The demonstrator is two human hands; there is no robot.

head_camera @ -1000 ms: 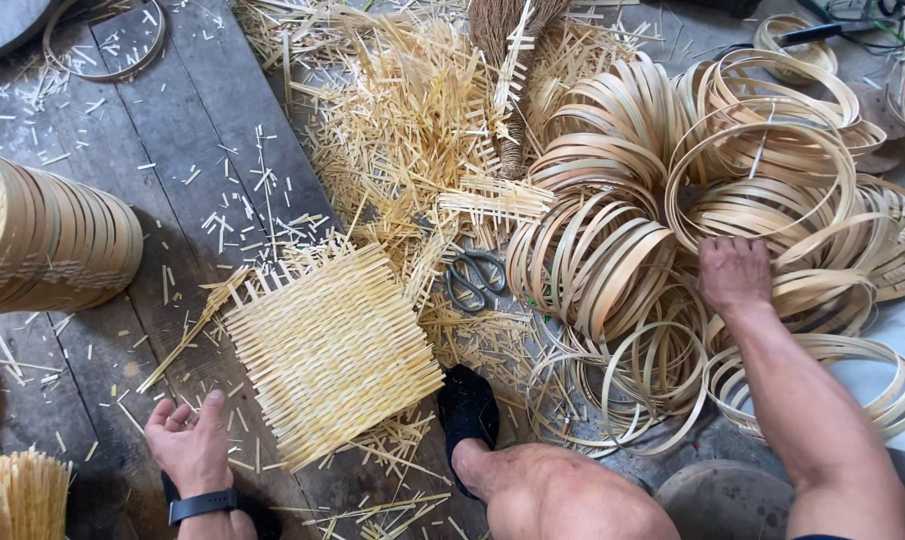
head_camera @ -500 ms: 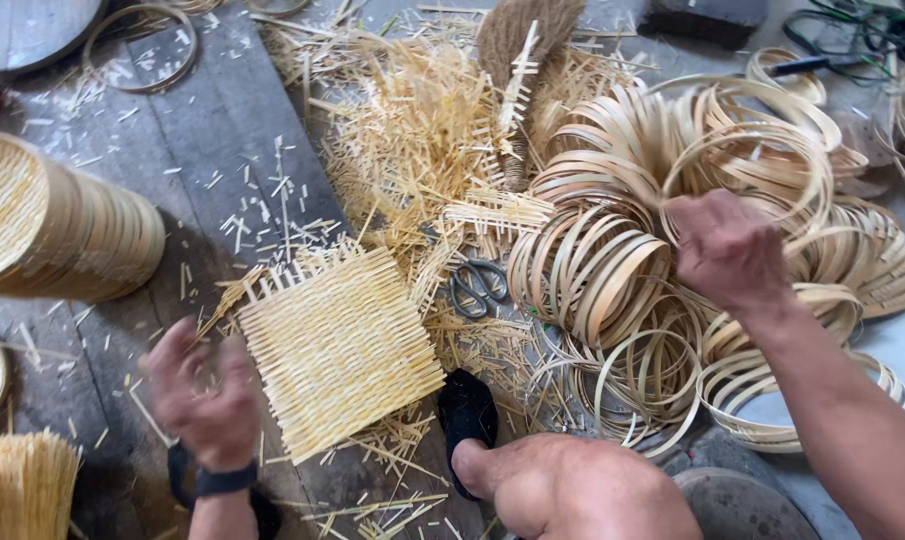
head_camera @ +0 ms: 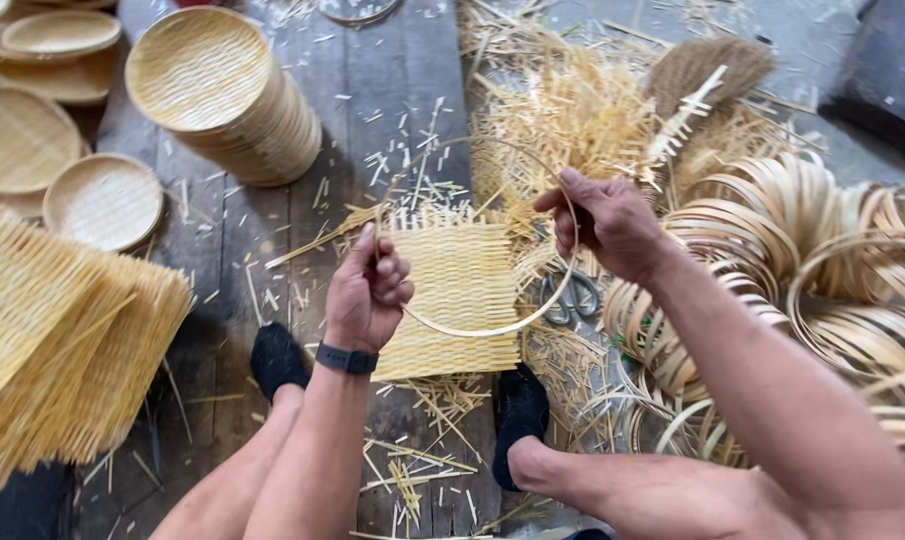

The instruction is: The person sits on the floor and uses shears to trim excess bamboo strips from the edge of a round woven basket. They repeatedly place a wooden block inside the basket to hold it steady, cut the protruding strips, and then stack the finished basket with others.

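Plank floor (head_camera: 373,90) strewn with bamboo offcuts, a heap of bamboo rings (head_camera: 823,270) on the right, a woven square mat (head_camera: 463,290) flat between the feet, above it a thin bamboo hoop (head_camera: 493,328) pinched by left hand (head_camera: 368,295) and right hand (head_camera: 608,222), fingers closed on its rim.

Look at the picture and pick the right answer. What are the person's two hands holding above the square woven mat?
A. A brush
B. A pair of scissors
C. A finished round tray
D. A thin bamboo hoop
D. The left hand and the right hand each grip one side of a thin bamboo hoop, held over the square woven mat; the scissors lie untouched on the floor beside the mat.
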